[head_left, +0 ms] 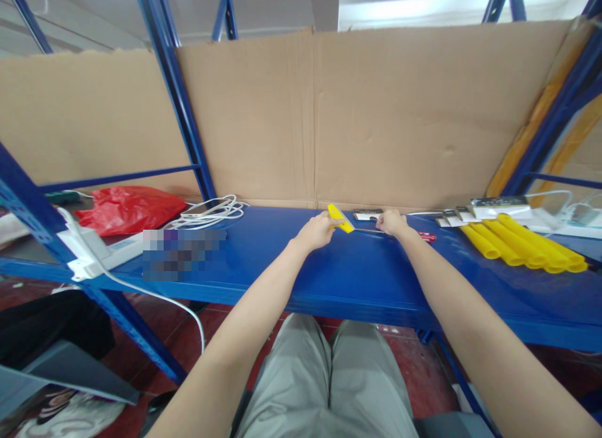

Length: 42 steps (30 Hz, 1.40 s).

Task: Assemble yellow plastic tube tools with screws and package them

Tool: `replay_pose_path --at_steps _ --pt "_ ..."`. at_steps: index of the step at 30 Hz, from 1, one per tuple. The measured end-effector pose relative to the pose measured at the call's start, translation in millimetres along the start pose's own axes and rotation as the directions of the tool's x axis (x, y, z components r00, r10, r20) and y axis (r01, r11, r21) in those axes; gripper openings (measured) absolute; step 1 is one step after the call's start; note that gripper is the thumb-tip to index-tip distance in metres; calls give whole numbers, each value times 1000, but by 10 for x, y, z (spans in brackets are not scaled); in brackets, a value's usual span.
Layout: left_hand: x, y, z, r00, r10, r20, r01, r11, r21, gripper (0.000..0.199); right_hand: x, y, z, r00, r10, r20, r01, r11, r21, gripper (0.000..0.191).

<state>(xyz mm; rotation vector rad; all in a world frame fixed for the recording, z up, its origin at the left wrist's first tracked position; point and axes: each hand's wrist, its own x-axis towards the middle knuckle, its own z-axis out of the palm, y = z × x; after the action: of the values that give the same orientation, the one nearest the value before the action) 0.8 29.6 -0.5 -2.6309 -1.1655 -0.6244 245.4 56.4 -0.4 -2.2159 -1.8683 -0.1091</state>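
Note:
Near the middle of the blue shelf, my left hand (320, 229) is closed on a yellow scraper-like tool (342, 219) with a pale strip along its wide end. To its right, my right hand (392, 223) is closed near the shaft of a screwdriver with a red handle (427, 237); the handle lies to the right of the hand. The thin metal shaft points left, its tip close to the yellow tool. Behind my right hand lies a small black and white packet (365, 214). What the right fingertips grip is too small to make out.
Several yellow tubes (522, 243) lie at the right, beside small white packets (451, 219). At the left are a red plastic bag (132, 209), coiled white cable (211, 212) and a white power strip (123, 251). Cardboard (376, 118) stands behind the blue shelf (348, 275).

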Motion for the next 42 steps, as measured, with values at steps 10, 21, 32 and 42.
replay_pose_path --at_steps 10,21,32,42 --pt "10 -15 15 999 37 -11 -37 999 25 40 -59 -122 -17 988 58 -142 -25 974 227 19" --pt "9 10 -15 1000 30 9 -30 999 10 37 -233 -459 -52 922 -387 4 212 514 832 8" --pt "8 27 -40 998 46 34 -46 999 5 42 -282 -570 -64 875 -455 -163 422 556 716 8" --pt "13 14 -23 999 24 29 -25 1000 9 43 -287 -607 61 945 -321 -58 245 583 775 7"
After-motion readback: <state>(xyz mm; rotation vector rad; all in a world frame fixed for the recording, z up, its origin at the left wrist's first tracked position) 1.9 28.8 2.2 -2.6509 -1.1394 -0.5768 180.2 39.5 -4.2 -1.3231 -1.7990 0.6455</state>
